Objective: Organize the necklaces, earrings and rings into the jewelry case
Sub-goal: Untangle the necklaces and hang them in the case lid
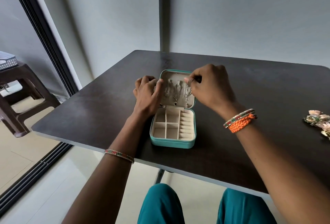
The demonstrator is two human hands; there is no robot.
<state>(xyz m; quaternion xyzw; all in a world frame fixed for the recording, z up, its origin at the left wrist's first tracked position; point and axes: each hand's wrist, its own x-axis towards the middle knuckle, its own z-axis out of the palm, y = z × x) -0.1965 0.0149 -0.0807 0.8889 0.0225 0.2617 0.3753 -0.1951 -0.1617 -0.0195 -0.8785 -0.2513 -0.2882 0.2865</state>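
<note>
At the far left of the frame, a brown plastic stool [19, 88] stands on the pale tiled floor beside a dark sliding-door frame [44, 33], with a patterned tray [7, 61] on top of it. Right of the stool, a dark tabletop [89, 109] fills the middle of the frame. A person seated at it, in teal trousers, reaches both arms forward; a thin beaded bangle [119, 155] circles the left forearm. The left hand [147, 93] rests against the left edge of the raised lid of a teal jewelry case [174, 142], its fingers curled over the rim and the thumb tip pressed to the lid's inner edge. The case sits open at the centre of the table, the beige lid lining [176, 78] facing the camera and the divided tray of square compartments and ring rolls lying flat nearer the person. Three silver necklaces hang side by side in the lid: the left necklace [168, 91], the middle necklace [175, 93] with a dark pendant, and the right necklace [187, 92]. The right hand [212, 88] pinches the top of the right necklace at the lid's upper right. An orange woven bracelet [241, 123] and a beaded band wrap the right wrist. At the right edge of the frame, a cluster of ornate jewelry [318, 120] lies on the table, well apart from the case.
</note>
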